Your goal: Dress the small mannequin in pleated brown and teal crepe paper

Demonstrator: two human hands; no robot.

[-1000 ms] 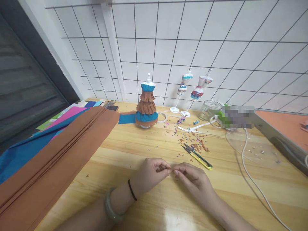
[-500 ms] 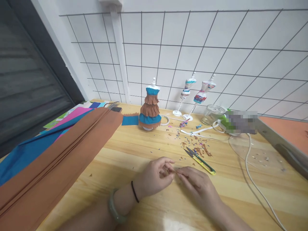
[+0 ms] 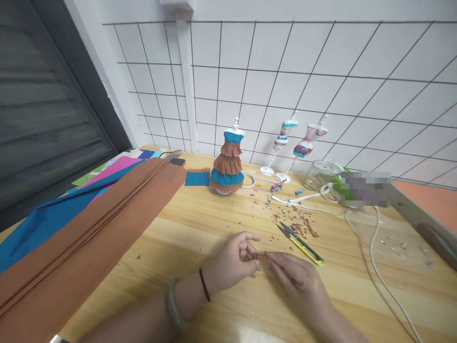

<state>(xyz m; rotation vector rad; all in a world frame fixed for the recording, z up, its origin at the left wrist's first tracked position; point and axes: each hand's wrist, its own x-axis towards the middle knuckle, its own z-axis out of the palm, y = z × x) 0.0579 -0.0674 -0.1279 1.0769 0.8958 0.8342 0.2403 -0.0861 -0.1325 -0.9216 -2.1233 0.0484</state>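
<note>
Between my two hands, low over the table, is a small thin brown piece (image 3: pixel 262 255), like a twisted scrap of crepe paper. My left hand (image 3: pixel 233 262) is curled with its fingertips closed on one end. The thumb and forefinger of my right hand (image 3: pixel 302 278) pinch the other end. Yellow-and-green thread snips (image 3: pixel 303 247) lie just beyond my right hand, blades pointing away to the left. Farther back stands a small dress form (image 3: pixel 233 128) in a tiered blue and brown ruffled dress (image 3: pixel 229 164).
Long brown (image 3: pixel 107 228) and blue sheets (image 3: pixel 46 219) cover the table's left. Behind are a tape roll (image 3: pixel 250 181), two small mannequins (image 3: pixel 282 136) and a glass jar (image 3: pixel 321 174). Brown scraps (image 3: pixel 300 226) litter the middle right, near a white cord (image 3: pixel 373 247).
The view has shifted slightly, moving the background right and down in the picture. My hands stay close together with the brown piece between them; their fingers have moved only a little.
</note>
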